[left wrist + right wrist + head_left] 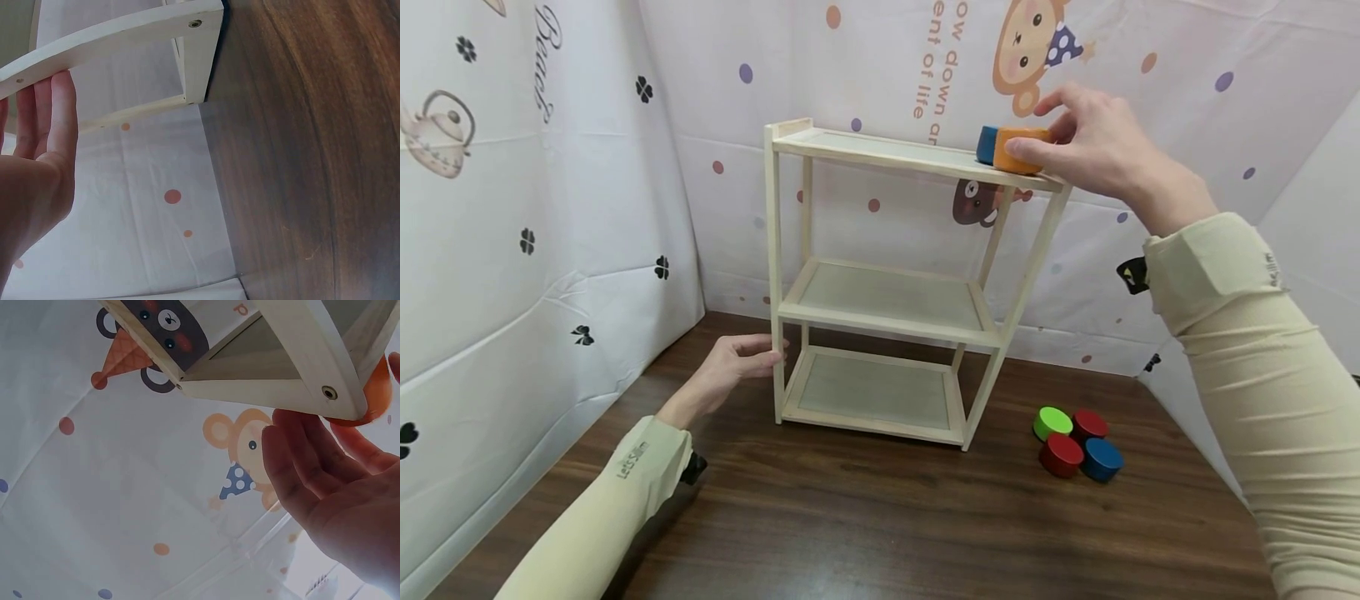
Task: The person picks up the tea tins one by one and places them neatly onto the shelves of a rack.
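A small three-tier wooden shelf (887,323) with pale grey panels stands on the brown table. At its top right corner my right hand (1097,150) pinches an orange round block (1018,152) between thumb and fingers, close over the top board. Right beside that block a blue round block (987,145) sits on the same board. Low on the shelf's left side, my left hand (733,367) holds the front post (777,367), thumb in front and fingertips showing past it. The left wrist view has the fingers (62,115) against the post's edge.
On the table to the right of the shelf, a green block (1052,423), two red blocks, one of them in front (1062,455), and a blue block (1102,460) stand clustered. A patterned white cloth (730,225) hangs behind and at both sides.
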### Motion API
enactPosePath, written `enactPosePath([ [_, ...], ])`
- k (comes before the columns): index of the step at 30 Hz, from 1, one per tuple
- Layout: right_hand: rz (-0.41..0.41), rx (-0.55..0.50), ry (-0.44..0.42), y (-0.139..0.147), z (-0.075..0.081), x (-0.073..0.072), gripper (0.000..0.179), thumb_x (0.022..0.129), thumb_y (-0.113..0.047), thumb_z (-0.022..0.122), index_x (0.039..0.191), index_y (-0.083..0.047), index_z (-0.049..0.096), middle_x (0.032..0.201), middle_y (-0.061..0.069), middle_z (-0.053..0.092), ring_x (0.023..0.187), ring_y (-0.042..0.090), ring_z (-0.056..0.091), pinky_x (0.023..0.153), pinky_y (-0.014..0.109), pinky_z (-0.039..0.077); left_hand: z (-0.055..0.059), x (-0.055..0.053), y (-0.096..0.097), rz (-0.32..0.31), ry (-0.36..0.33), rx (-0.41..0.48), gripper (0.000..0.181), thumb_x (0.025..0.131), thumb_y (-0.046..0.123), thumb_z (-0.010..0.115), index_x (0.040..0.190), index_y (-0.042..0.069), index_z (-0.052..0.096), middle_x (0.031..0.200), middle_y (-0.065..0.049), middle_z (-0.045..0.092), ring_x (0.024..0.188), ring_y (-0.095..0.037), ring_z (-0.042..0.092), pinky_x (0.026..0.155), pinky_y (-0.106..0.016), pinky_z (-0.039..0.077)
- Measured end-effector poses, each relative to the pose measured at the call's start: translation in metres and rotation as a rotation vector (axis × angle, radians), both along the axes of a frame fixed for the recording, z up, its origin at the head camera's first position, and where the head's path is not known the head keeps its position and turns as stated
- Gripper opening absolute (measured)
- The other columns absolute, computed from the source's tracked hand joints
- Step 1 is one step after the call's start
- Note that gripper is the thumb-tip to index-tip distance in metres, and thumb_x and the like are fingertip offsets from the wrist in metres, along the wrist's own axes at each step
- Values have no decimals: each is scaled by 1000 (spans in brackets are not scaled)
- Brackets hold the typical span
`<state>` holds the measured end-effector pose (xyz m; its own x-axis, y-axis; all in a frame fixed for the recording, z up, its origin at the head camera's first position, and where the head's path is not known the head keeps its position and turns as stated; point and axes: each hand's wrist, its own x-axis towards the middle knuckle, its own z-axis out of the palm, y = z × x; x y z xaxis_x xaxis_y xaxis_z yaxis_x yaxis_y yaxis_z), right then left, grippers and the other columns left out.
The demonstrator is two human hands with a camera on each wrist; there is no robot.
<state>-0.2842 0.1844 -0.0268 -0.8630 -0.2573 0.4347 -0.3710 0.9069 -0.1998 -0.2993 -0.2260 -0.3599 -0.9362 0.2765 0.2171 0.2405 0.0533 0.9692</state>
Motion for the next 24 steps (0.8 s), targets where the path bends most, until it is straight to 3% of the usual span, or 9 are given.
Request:
enactPosePath([
  [9, 7, -34, 2, 5, -2, 3, 70, 94, -54, 50, 144, -7, 36, 136, 27, 53, 123, 42, 46, 102, 61, 37, 0, 0, 0, 1, 13, 5, 49, 93, 19, 65, 133, -7, 52, 109, 14, 70, 106, -9, 66, 90, -26, 56],
  [15, -10, -85, 6, 9, -6, 3, 66, 99, -54, 38, 147, -10, 33, 142, 26, 46, 129, 42, 39, 105, 66, 35, 0, 0, 1, 2, 12, 12, 50, 93, 18, 65, 133, -8, 52, 109, 13, 70, 107, -11, 66, 90, -27, 56],
  [19, -14, -100, 32, 15, -9, 3, 62, 101, -52, 29, 146, -9, 35, 137, 23, 51, 121, 38, 44, 95, 54, 40, 0, 0, 0, 2, 3, 6, 49, 93, 19, 65, 133, -7, 53, 110, 13, 70, 105, -10, 67, 91, -28, 56],
  [24, -11, -104, 60, 23, -15, 1, 62, 103, -50, 23, 141, -5, 40, 130, 22, 55, 114, 37, 51, 82, 39, 38, -1, 0, 0, 7, -5, -9, 49, 92, 21, 66, 133, -5, 53, 111, 13, 70, 103, -9, 68, 92, -29, 56],
])
